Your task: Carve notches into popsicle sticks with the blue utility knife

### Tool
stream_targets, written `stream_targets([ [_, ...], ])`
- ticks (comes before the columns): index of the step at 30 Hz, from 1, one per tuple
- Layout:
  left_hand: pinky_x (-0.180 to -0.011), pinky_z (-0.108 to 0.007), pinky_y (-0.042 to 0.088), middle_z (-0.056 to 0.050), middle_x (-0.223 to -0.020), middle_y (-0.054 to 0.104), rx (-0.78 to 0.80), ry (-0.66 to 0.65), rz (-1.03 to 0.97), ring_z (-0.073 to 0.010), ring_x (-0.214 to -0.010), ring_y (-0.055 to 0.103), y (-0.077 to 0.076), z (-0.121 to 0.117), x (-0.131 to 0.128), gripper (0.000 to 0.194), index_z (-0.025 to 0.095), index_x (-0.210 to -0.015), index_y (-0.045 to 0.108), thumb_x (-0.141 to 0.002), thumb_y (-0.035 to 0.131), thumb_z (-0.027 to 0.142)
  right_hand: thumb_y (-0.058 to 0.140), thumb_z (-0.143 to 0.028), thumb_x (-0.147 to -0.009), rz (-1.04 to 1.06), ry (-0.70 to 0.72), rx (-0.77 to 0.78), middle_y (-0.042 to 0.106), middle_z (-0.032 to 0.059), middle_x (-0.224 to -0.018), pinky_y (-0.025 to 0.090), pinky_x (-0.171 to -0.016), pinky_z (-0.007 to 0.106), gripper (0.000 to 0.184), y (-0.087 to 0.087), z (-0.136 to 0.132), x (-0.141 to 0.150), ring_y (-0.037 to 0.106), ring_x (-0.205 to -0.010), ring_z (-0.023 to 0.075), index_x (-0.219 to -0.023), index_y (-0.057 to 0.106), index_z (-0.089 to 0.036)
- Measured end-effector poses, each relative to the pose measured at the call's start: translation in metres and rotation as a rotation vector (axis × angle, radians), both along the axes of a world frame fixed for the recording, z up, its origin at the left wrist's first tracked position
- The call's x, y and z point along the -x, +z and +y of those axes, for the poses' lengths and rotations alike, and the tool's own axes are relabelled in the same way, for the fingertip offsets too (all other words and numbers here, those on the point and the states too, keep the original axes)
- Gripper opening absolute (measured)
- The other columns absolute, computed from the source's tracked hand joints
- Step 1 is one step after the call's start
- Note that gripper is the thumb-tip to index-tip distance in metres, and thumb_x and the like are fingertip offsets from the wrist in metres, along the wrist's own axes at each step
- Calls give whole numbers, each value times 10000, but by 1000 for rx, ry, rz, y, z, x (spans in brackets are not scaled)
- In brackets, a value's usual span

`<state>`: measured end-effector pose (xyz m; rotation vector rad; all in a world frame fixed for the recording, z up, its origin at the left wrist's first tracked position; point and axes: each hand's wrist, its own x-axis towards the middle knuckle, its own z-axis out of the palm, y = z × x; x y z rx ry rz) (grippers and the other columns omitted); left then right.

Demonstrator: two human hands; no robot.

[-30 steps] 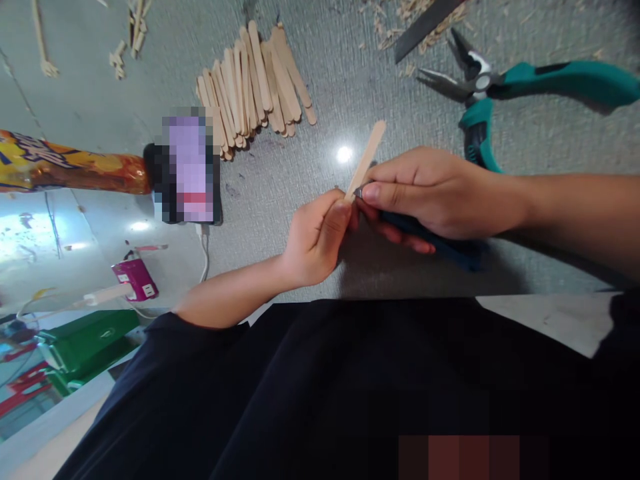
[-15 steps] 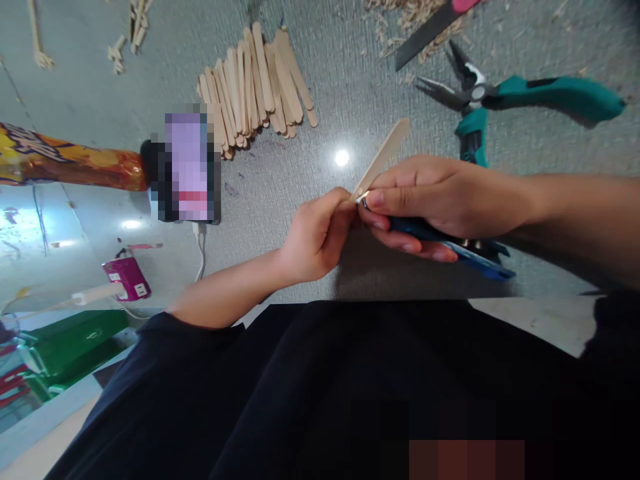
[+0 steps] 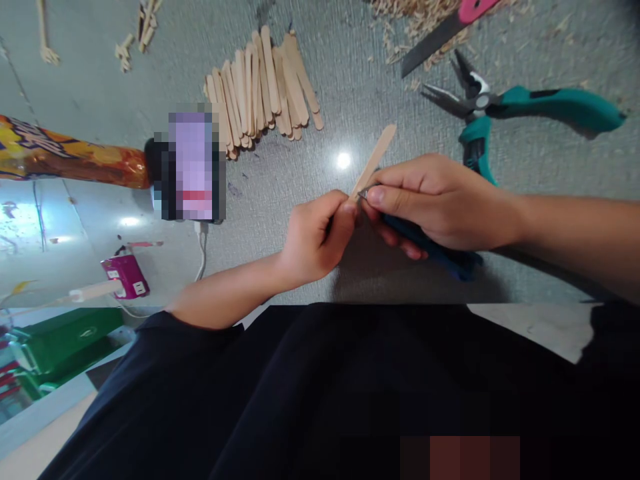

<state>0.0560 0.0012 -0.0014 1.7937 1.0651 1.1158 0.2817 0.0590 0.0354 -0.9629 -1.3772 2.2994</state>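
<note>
The wooden stick [image 3: 377, 152] has swung its free end leftward; my left hand [image 3: 316, 235] pinches its lower end, my right hand [image 3: 443, 200] gripping the blue tool [image 3: 436, 251] against it. The yellow-orange container [image 3: 75, 157]'s contents are unclear.

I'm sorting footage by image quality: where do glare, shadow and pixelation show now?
Head view: a round glare spot on the tabletop, beyond the left hand; head view: dark shadow below the right hand; head view: blocky pixelation over the screen and part of the black shirt.
</note>
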Motion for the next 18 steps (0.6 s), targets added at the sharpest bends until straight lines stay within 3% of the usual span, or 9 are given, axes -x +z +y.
stream_targets([
  [6,-496,-247,391,36,-636,657,-86,19,27,-75,-504,551,2,2,-1,426,218,-846,668,-1243,636,370,804,-556,-1171,-49,-151,4,683,-32,-671,472,-381,227,472,3,2,0,619,-432,112,-871,662,-220],
  [11,-498,-239,370,41,-616,621,-33,65,28,-69,-499,523,3,0,-3,435,217,-827,671,-1243,644,344,805,-643,-1147,-42,-60,-75,694,-31,-673,472,-367,248,525,-4,-1,-2,638,-430,127,-854,680,-226],
  [15,-482,-222,330,54,-606,594,-58,42,-14,-55,-489,493,4,1,-4,414,209,-821,650,-1227,651,289,783,-489,-1190,-53,-19,-147,690,-39,-674,462,-384,240,451,-6,-2,-1,636,-444,111,-839,676,-227],
  [18,-478,-216,328,53,-603,593,-84,22,-2,-48,-477,477,4,2,-4,426,200,-814,650,-1229,639,295,776,-458,-1198,-82,-98,-189,700,-38,-675,482,-414,241,428,-4,-1,0,642,-457,109,-846,688,-230],
])
